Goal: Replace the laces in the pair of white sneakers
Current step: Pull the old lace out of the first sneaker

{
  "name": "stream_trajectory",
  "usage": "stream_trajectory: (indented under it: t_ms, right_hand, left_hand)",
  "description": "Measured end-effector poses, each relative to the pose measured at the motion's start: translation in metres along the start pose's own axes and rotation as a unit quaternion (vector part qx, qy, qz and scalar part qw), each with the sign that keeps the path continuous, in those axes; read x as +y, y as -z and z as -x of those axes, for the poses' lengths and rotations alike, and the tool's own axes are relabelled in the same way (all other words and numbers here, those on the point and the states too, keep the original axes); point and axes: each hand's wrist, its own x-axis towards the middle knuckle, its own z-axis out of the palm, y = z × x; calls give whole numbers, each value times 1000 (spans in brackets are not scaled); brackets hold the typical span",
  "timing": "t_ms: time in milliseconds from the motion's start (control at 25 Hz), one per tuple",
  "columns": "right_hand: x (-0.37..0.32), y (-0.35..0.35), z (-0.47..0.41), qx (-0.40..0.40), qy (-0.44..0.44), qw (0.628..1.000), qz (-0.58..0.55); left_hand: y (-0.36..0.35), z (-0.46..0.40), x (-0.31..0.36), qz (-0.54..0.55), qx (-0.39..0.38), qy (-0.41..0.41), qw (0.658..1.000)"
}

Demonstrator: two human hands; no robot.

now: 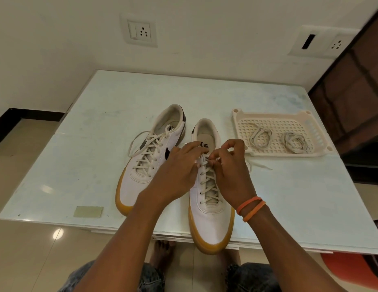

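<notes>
Two white sneakers with tan soles stand toe-toward-me on the table. The left sneaker (141, 165) is laced, with a loose lace loop (134, 142) lying to its left. Over the upper eyelets of the right sneaker (211, 220) my two hands meet. My left hand (179, 165) has its fingers curled at the lace (207, 182) near the tongue. My right hand (228, 165), with orange bands at the wrist, pinches the same lace. One lace end (261, 165) trails off to the right on the table.
A cream perforated tray (276, 153) at the right holds two coiled laces (259, 138) (294, 142). The glass-topped table (78, 165) stands against a wall with sockets. The right sneaker's toe overhangs the near edge. A dark cabinet stands at the far right.
</notes>
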Motion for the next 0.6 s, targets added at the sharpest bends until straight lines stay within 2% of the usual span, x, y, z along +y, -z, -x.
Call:
stream_trajectory:
  t_ms: [80,120,200,240,280,400,480,600]
  right_hand:
    - [11,2,-3,-14,-107,988,-106]
    - [17,10,-4,-35,-191,958,-213]
    - [24,28,-1,-91,-308,829,-457]
    - [25,35,0,-115,-328,794,-498]
    - [23,37,1,-121,-324,804,-484]
    - [3,26,0,-8,-240,919,-312]
    - [-5,17,-2,30,-131,980,-149]
    - [-2,8,2,49,-33,998,-17]
  left_hand:
    - [2,-1,-8,15,-2,-7,1000]
    - [3,-2,-13,23,-6,-8,1000]
    - [0,-5,-22,47,-17,-4,999]
    - [-1,-7,-28,66,-17,-3,998]
    - [-3,-8,-34,82,-13,-6,997]
    - [3,-15,-35,107,-5,19,994]
    - [11,-16,-30,110,-3,21,994]
    - [17,-15,-25,123,10,5,992]
